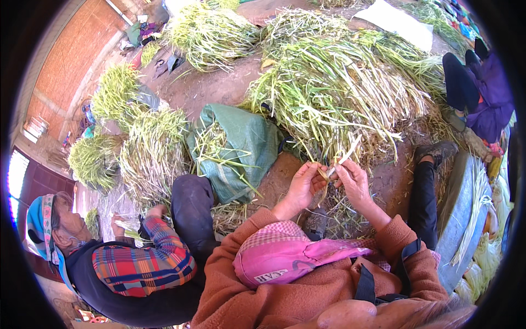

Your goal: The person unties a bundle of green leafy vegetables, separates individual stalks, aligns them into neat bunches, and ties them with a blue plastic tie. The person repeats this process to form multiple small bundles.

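Observation:
Both my hands meet over a large heap of long green stalks with pale ends (328,94). My left hand (306,181) pinches a thin yellowish leaf strip (321,176) between thumb and fingers. In my right hand (351,179) is a white stalk (350,149), held between thumb and forefinger and pointing up and right. The strip seems joined to the stalk's lower end. Loose leaf scraps (345,214) lie on the ground below my hands. A green woven sack (263,144) holding leaf trimmings stands to the left.
A co-worker in a plaid-sleeved top (139,259) sits at the left, handling stalks. More stalk bundles (154,156) stand beyond. At the right, a grey curved surface (460,222) carries pale stalks (476,209). Another person in purple (493,90) is at the upper right.

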`<control>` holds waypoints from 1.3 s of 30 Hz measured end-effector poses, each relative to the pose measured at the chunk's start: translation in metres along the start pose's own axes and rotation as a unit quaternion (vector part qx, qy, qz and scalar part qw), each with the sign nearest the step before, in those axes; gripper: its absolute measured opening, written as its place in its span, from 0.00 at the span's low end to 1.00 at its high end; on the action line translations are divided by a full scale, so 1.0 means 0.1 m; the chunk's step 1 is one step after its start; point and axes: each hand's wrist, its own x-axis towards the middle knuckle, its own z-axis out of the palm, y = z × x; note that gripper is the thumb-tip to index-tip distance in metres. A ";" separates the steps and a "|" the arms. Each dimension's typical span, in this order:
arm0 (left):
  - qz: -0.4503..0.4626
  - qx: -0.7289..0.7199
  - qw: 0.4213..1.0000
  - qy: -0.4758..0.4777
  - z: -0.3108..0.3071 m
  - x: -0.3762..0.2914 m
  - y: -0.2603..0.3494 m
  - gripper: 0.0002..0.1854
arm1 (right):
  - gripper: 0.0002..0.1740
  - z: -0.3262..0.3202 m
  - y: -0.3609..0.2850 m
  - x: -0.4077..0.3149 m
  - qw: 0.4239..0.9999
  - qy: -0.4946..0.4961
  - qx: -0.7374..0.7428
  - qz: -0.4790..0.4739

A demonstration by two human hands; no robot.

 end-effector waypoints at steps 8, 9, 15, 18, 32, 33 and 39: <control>-0.004 -0.092 0.996 -0.018 -0.05 0.01 0.04 0.07 | 0.16 -0.05 -0.03 -0.10 0.997 -0.001 0.066 -0.039; -0.006 -0.105 0.994 -0.015 -0.05 0.01 0.05 0.07 | 0.15 -0.05 -0.03 -0.10 0.997 -0.005 0.064 -0.047; -0.007 -0.123 0.992 -0.028 -0.06 0.02 0.06 0.08 | 0.15 -0.06 -0.09 -0.10 0.996 0.005 0.084 -0.038; -0.004 -0.120 0.992 -0.045 -0.06 0.02 0.06 0.07 | 0.15 -0.06 -0.11 -0.10 0.995 0.011 0.093 -0.019; -0.026 -0.115 0.992 -0.047 -0.10 0.01 -0.01 0.08 | 0.13 -0.02 0.16 -0.07 1.000 -0.017 -0.007 0.008; -0.029 -0.118 0.992 -0.040 -0.10 0.01 -0.01 0.08 | 0.13 -0.03 0.16 -0.07 1.000 -0.013 0.006 0.012; -0.030 -0.128 0.991 -0.031 -0.01 -0.03 0.04 0.08 | 0.14 -0.10 0.16 -0.09 0.996 0.018 0.079 0.022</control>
